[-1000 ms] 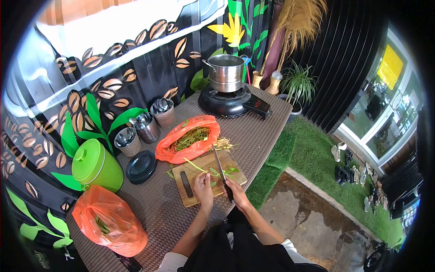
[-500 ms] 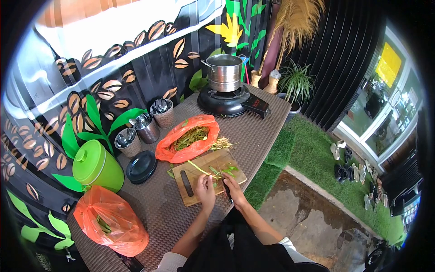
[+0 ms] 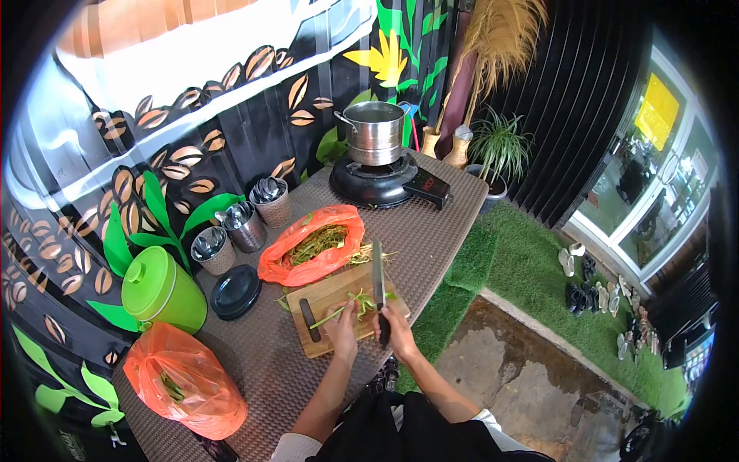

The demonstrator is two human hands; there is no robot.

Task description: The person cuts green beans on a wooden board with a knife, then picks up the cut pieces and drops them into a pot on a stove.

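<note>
My left hand (image 3: pixel 341 333) is closed around a green leafy stem (image 3: pixel 362 299), its leaves showing just past my fingertips and a pale stalk reaching left. In my right hand (image 3: pixel 398 333) is a knife (image 3: pixel 378 269), gripped by its black handle with the blade pointing up and away from me. Both hands are over the near part of a wooden cutting board (image 3: pixel 329 289). Just beyond the board lies an open orange plastic bag (image 3: pixel 275 269) filled with green stems (image 3: pixel 317 245); some pale stem ends stick out on its right.
A steel pot (image 3: pixel 375 135) sits on a black portable stove (image 3: pixel 369 185) at the table's far end. To the left are cups of cutlery (image 3: pixel 248 231), a black plate (image 3: pixel 236 292), a green lidded bucket (image 3: pixel 173 289) and a full orange bag (image 3: pixel 188 385). The table edge (image 3: pixel 446 258) runs along the right.
The knife has swung up, so its blade now stands clear above the board. The stem has shifted, its stalk now lying lower to the left. Both hands remain over the board.
</note>
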